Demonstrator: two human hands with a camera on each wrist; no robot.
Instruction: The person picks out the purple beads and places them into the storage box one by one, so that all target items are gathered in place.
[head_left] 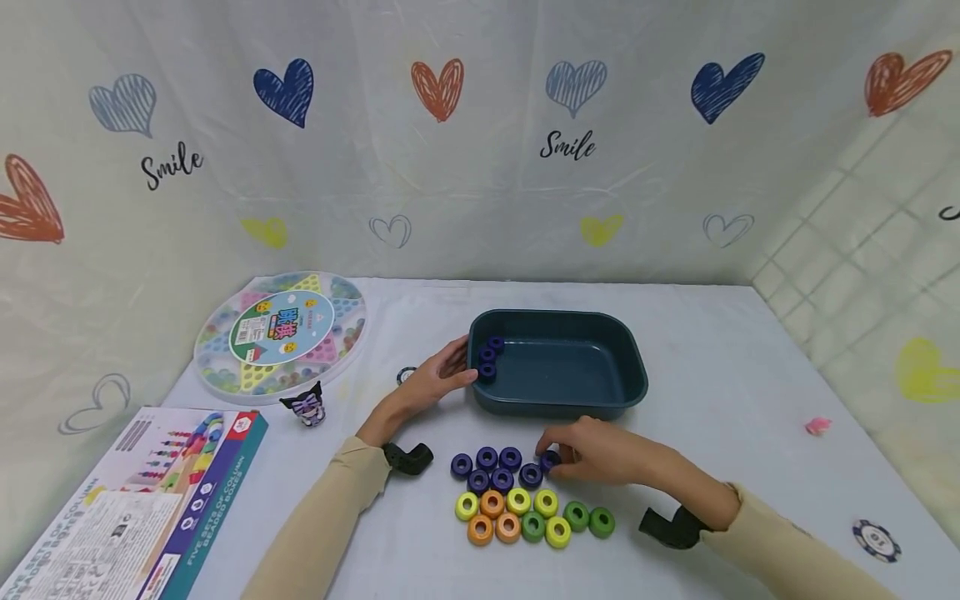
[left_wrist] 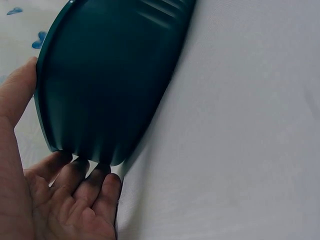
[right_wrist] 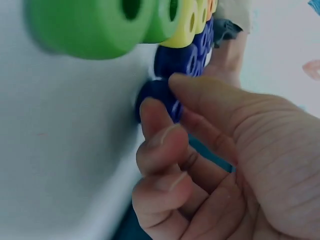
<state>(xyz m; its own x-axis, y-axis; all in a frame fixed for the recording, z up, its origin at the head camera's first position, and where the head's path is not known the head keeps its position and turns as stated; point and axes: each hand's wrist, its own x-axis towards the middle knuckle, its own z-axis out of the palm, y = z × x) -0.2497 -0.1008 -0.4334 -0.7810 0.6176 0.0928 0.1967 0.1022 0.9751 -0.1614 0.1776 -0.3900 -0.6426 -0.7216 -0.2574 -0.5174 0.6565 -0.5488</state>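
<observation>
A dark teal rectangular basin [head_left: 570,408] stands on the white table. My left hand [head_left: 431,382] holds its left end, thumb and fingertips against the wall and rim, as the left wrist view also shows on the basin [left_wrist: 110,90]. Several purple ring beads [head_left: 487,355] lie inside at that end. In front of the basin, my right hand [head_left: 603,450] pinches a purple bead [right_wrist: 159,95] between thumb and fingers, at the right end of the purple group. More purple beads [head_left: 502,479] lie beside it, with yellow beads [head_left: 518,500], orange beads [head_left: 481,529] and green beads [head_left: 576,516] nearer me.
At the left are a round Chinese checkers set [head_left: 345,350], a bead-game box [head_left: 135,492] and a small dark cat-like figure [head_left: 307,406]. A poker chip [head_left: 876,541] and a small pink piece [head_left: 817,426] lie to the right. Another chip [head_left: 405,375] is partly behind the left hand.
</observation>
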